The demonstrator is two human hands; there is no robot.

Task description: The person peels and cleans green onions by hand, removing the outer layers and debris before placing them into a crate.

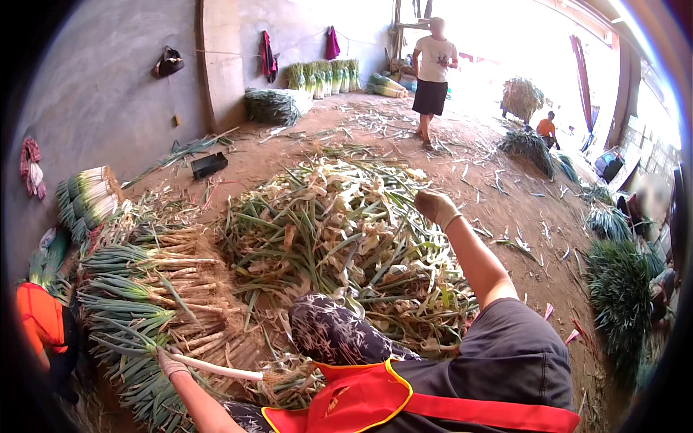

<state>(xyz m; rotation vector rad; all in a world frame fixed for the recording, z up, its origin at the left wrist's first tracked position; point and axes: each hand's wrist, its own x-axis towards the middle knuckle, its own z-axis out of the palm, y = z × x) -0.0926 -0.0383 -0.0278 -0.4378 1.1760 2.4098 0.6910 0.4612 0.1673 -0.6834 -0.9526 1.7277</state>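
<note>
My left hand, in a pale glove, is closed around a green onion. Its bare white stalk points right to a rooty end, and its green leaves trail left over a heap of untrimmed green onions with brown roots. Out to the right, my right hand, also gloved, hangs over the edge of a big pile of stripped leaves and skins. Its fingers look stretched out, with nothing visible in them, though the fingertips are partly hidden from this angle.
A bundle of cleaned green onions lies at left, near a black tray. More bundles stand along the back wall. One person stands ahead; others sit at right beside green onion heaps. An orange-clad person is close at left.
</note>
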